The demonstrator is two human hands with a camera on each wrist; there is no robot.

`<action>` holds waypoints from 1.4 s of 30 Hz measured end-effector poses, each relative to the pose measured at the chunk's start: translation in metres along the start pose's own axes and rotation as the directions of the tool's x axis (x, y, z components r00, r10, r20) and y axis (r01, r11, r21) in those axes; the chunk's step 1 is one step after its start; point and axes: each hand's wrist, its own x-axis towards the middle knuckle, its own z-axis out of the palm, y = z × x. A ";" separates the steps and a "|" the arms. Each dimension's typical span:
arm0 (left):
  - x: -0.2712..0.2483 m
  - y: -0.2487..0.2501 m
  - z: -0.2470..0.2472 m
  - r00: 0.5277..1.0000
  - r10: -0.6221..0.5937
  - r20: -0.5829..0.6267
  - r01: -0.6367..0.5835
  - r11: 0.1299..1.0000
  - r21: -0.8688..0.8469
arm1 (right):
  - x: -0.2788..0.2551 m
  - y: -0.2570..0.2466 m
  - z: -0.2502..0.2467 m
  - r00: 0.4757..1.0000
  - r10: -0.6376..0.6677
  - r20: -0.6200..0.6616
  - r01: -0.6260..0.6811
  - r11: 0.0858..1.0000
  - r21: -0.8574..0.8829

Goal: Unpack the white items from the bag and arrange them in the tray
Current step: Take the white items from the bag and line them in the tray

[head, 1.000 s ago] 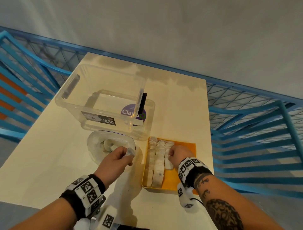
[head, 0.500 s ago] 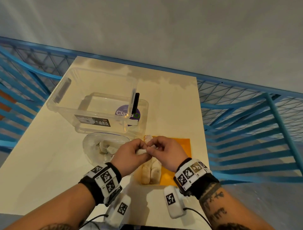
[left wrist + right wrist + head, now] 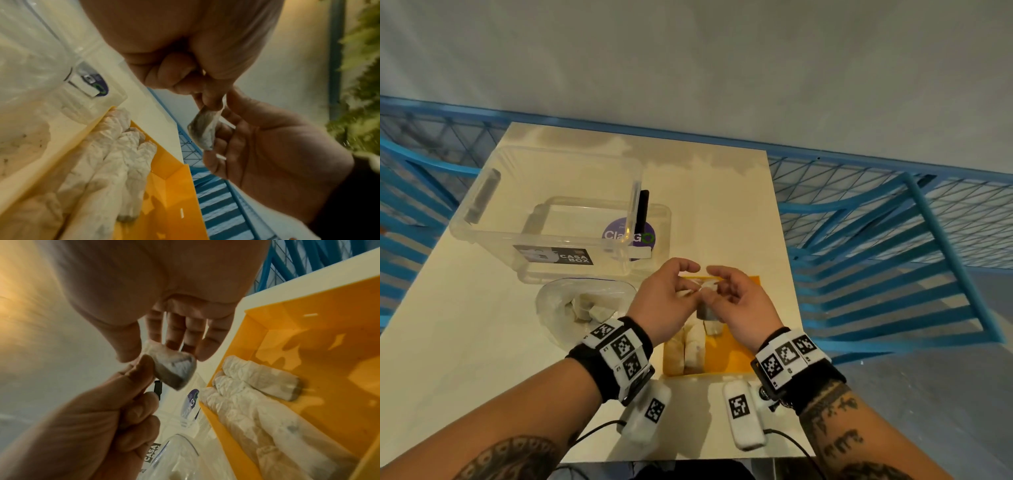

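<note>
Two hands on one white item, above the tray.

We pinch the item (image 3: 174,368) between our left hand (image 3: 667,301) and right hand (image 3: 739,305), over the orange tray (image 3: 736,342) with three rows of items (image 3: 115,155); the bag (image 3: 565,308) lies left, on the surface (image 3: 465,325).

An outdoor balcony or terrace: a cream table (image 3: 482,342) stands against a blue metal mesh railing (image 3: 876,212), green foliage (image 3: 362,81) beyond the railing.
</note>
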 end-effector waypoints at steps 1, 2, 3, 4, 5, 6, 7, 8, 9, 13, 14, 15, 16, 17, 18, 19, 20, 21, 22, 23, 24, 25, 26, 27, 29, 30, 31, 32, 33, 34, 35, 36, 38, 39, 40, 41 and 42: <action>-0.001 -0.001 0.000 1.000 0.018 0.014 -0.019 0.999 0.046 | 0.002 0.000 -0.002 1.000 -0.016 0.009 0.017 0.997 -0.074; -0.002 -0.002 0.000 0.999 0.028 0.021 -0.030 0.996 0.082 | 0.003 0.000 -0.004 1.000 -0.020 0.021 0.023 0.990 -0.136; -0.004 -0.003 -0.001 0.999 0.026 0.026 -0.029 0.995 0.100 | 0.005 0.001 -0.005 0.999 -0.014 0.032 0.020 0.984 -0.179; -0.004 -0.007 -0.002 0.999 0.017 0.030 -0.020 0.994 0.111 | 0.006 0.004 -0.006 0.999 -0.001 0.041 0.009 0.978 -0.209; -0.005 -0.010 -0.004 0.999 0.004 0.034 -0.008 0.992 0.123 | 0.008 0.007 -0.008 0.999 0.019 0.049 -0.006 0.969 -0.247; -0.006 -0.015 -0.006 0.999 -0.018 0.033 0.013 0.990 0.139 | 0.010 0.011 -0.010 0.998 0.037 0.059 -0.017 0.952 -0.305; -0.007 -0.020 -0.008 0.998 -0.051 0.023 0.047 0.988 0.149 | 0.012 0.016 -0.013 0.996 0.057 0.072 -0.025 0.925 -0.379; -0.007 -0.026 -0.011 0.996 -0.091 0.006 0.089 0.985 0.146 | 0.015 0.022 -0.017 0.992 0.090 0.093 -0.037 0.887 -0.459; -0.008 -0.031 -0.014 0.991 -0.130 -0.009 0.130 0.984 0.122 | 0.017 0.028 -0.020 0.982 0.141 0.123 -0.053 0.841 -0.539; -0.010 -0.036 -0.026 0.952 -0.305 0.000 0.298 0.932 -0.204 | 0.021 0.048 -0.024 0.887 0.376 0.268 -0.041 0.642 -0.766; -0.009 -0.037 -0.028 0.944 -0.331 0.009 0.323 0.913 -0.251 | 0.021 0.051 -0.022 0.864 0.406 0.298 -0.016 0.612 -0.790; -0.008 -0.038 -0.030 0.940 -0.342 0.011 0.333 0.906 -0.261 | 0.021 0.052 -0.019 0.848 0.423 0.320 0.009 0.591 -0.807; -0.008 -0.040 -0.031 0.939 -0.343 0.008 0.333 0.908 -0.254 | 0.022 0.054 -0.016 0.844 0.423 0.330 0.028 0.579 -0.815; -0.007 -0.041 -0.032 0.942 -0.335 0.003 0.326 0.916 -0.236 | 0.025 0.055 -0.014 0.850 0.416 0.322 0.029 0.574 -0.819; -0.007 -0.041 -0.031 0.946 -0.325 0.001 0.317 0.922 -0.220 | 0.029 0.057 -0.013 0.862 0.407 0.303 0.017 0.573 -0.819; -0.008 -0.041 -0.031 0.949 -0.314 0.001 0.307 0.928 -0.209 | 0.034 0.059 -0.012 0.874 0.398 0.278 0.000 0.572 -0.821; -0.008 -0.042 -0.031 0.954 -0.300 0.002 0.294 0.934 -0.203 | 0.039 0.061 -0.011 0.887 0.389 0.251 -0.015 0.566 -0.824; -0.008 -0.042 -0.030 0.958 -0.286 0.001 0.280 0.939 -0.197 | 0.043 0.063 -0.010 0.898 0.379 0.221 -0.034 0.562 -0.826; -0.008 -0.042 -0.030 0.961 -0.276 -0.004 0.270 0.943 -0.196 | 0.047 0.065 -0.009 0.909 0.373 0.189 -0.061 0.566 -0.822; -0.008 -0.043 -0.030 0.963 -0.271 -0.011 0.264 0.945 -0.194 | 0.050 0.066 -0.008 0.918 0.366 0.156 -0.092 0.577 -0.812; -0.007 -0.044 -0.030 0.964 -0.267 -0.016 0.259 0.947 -0.189 | 0.052 0.067 -0.007 0.925 0.358 0.127 -0.118 0.589 -0.800; -0.007 -0.044 -0.030 0.964 -0.265 -0.019 0.257 0.949 -0.182 | 0.054 0.068 -0.006 0.930 0.352 0.107 -0.137 0.602 -0.787; -0.007 -0.044 -0.031 0.965 -0.262 -0.019 0.254 0.951 -0.176 | 0.056 0.070 -0.006 0.933 0.346 0.098 -0.146 0.614 -0.776; -0.008 -0.045 -0.031 0.965 -0.262 -0.019 0.255 0.952 -0.170 | 0.057 0.071 -0.005 0.934 0.345 0.093 -0.154 0.623 -0.767; -0.008 -0.046 -0.031 0.964 -0.265 -0.020 0.258 0.953 -0.159 | 0.057 0.072 -0.005 0.933 0.352 0.080 -0.174 0.633 -0.755; -0.008 -0.048 -0.031 0.963 -0.268 -0.022 0.262 0.953 -0.153 | 0.057 0.072 -0.006 0.932 0.356 0.068 -0.187 0.633 -0.751; -0.008 -0.049 -0.031 0.962 -0.272 -0.027 0.266 0.953 -0.148 | 0.057 0.072 -0.007 0.930 0.365 0.050 -0.208 0.633 -0.746; -0.008 -0.050 -0.030 0.960 -0.278 -0.034 0.270 0.952 -0.144 | 0.056 0.071 -0.008 0.924 0.381 0.024 -0.240 0.630 -0.738; -0.008 -0.051 -0.030 0.958 -0.284 -0.039 0.276 0.951 -0.141 | 0.054 0.068 -0.009 0.916 0.402 -0.006 -0.278 0.624 -0.731; -0.008 -0.052 -0.029 0.956 -0.291 -0.039 0.283 0.949 -0.142 | 0.053 0.066 -0.008 0.904 0.426 -0.034 -0.313 0.607 -0.730; -0.008 -0.053 -0.028 0.954 -0.297 -0.035 0.290 0.946 -0.143 | 0.051 0.065 -0.007 0.893 0.446 -0.051 -0.335 0.587 -0.737; -0.008 -0.053 -0.027 0.954 -0.300 -0.029 0.293 0.946 -0.141 | 0.049 0.065 -0.006 0.884 0.464 -0.055 -0.343 0.565 -0.750; -0.009 -0.054 -0.026 0.958 -0.285 -0.018 0.280 0.952 -0.125 | 0.046 0.065 -0.001 0.875 0.480 -0.058 -0.347 0.540 -0.767; -0.010 -0.053 -0.025 0.962 -0.273 -0.014 0.270 0.956 -0.116 | 0.044 0.065 0.001 0.874 0.482 -0.062 -0.352 0.539 -0.765; -0.010 -0.053 -0.025 0.965 -0.263 -0.011 0.261 0.960 -0.107 | 0.043 0.065 0.003 0.872 0.484 -0.067 -0.359 0.541 -0.760; -0.011 -0.053 -0.025 0.967 -0.254 -0.008 0.252 0.963 -0.100 | 0.042 0.064 0.004 0.872 0.484 -0.071 -0.364 0.544 -0.756; -0.011 -0.053 -0.025 0.970 -0.245 -0.005 0.243 0.966 -0.092 | 0.040 0.062 0.005 0.872 0.483 -0.074 -0.366 0.545 -0.754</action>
